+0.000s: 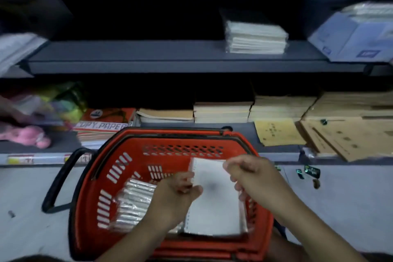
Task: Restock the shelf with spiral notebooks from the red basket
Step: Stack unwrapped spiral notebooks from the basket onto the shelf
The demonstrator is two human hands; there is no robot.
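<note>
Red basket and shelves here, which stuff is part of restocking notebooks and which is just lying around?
Job: red basket, white spiral notebook held by left hand and right hand, wrapped packs, upper shelf.
Lying about: brown envelopes, copy paper, pink toy.

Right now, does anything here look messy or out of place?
Yes. On the lower shelf, the brown envelopes lie fanned and skewed, overhanging the shelf edge, unlike the squared stacks behind. Small dark scraps litter the floor right of the red basket.

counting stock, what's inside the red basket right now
Inside the red basket: a white spiral notebook gripped by both hands, and plastic-wrapped packs beside it. Anything beneath them is hidden.
</note>
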